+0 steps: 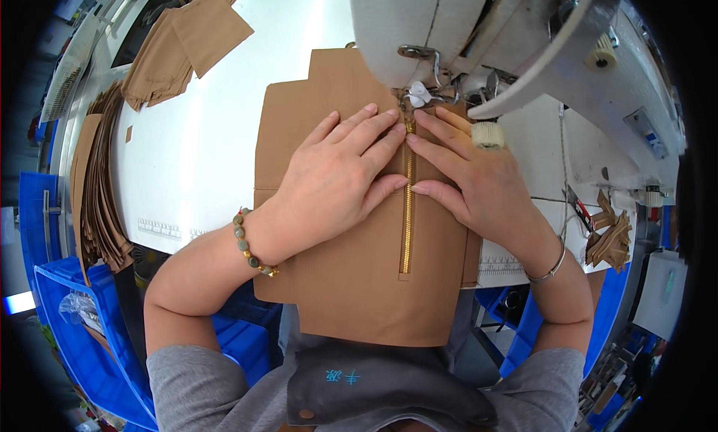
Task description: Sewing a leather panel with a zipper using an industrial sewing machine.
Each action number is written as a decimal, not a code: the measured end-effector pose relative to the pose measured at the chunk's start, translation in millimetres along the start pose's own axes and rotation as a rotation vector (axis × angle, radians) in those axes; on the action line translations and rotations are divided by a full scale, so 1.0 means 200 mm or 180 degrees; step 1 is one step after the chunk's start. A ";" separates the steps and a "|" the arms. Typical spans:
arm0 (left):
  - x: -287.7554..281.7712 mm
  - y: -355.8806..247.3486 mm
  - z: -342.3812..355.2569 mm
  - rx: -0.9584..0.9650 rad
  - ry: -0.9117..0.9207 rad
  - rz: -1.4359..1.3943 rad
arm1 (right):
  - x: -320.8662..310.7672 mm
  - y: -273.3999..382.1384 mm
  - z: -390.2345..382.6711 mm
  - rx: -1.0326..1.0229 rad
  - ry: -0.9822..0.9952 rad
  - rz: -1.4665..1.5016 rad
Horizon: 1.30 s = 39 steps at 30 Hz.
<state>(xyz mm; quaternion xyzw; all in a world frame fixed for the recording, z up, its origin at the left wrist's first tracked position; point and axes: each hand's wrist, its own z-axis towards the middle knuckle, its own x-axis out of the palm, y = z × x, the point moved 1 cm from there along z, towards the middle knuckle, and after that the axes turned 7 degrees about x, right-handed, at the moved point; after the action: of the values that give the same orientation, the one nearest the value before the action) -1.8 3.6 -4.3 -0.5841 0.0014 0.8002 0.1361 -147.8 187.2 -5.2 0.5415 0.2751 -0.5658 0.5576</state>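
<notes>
A flat brown panel [351, 297], cut with stepped corners, lies under the head of a sewing machine [441, 28] and hangs over the table's near edge. A gold-toothed zipper [407, 230] runs lengthwise in a slot in the panel, its far end close to the presser foot area. My left hand [336, 167] lies flat on the panel, fingers spread, fingertips along the zipper's left side. On the other side, my right hand [471, 167] rests with fingers stretched out, partly behind a machine knob. Both thumbs touch down beside the zipper. The needle itself is hard to make out.
Brown cut pieces [161, 58] lie stacked at the far left, and a thick bundle of brown panels [97, 193] drapes over the left edge. Blue bins [82, 335] stand below. Scissors [578, 206] and brown scraps [612, 238] sit at the right.
</notes>
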 end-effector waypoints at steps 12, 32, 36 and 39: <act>-0.01 0.00 0.01 -0.0021 0.0052 -0.0029 | 0.00 0.01 0.00 -0.0022 -0.0071 -0.0146; -0.01 0.01 0.02 -0.0020 0.0026 -0.0036 | -0.25 -0.13 0.10 0.0817 -0.1611 0.0732; -0.01 0.01 0.02 -0.0027 -0.0019 -0.0041 | -0.23 -0.12 0.11 0.0841 -0.1619 0.0857; -0.02 0.01 0.02 -0.0011 -0.0024 -0.0014 | -0.23 -0.11 0.11 0.0755 -0.1675 0.0911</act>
<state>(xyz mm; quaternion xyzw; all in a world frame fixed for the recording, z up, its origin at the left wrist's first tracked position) -4.8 1.5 -0.4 -0.5813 -0.0017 0.8021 0.1368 -184.8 187.1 35.4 0.4711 -0.0253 -0.6303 0.6165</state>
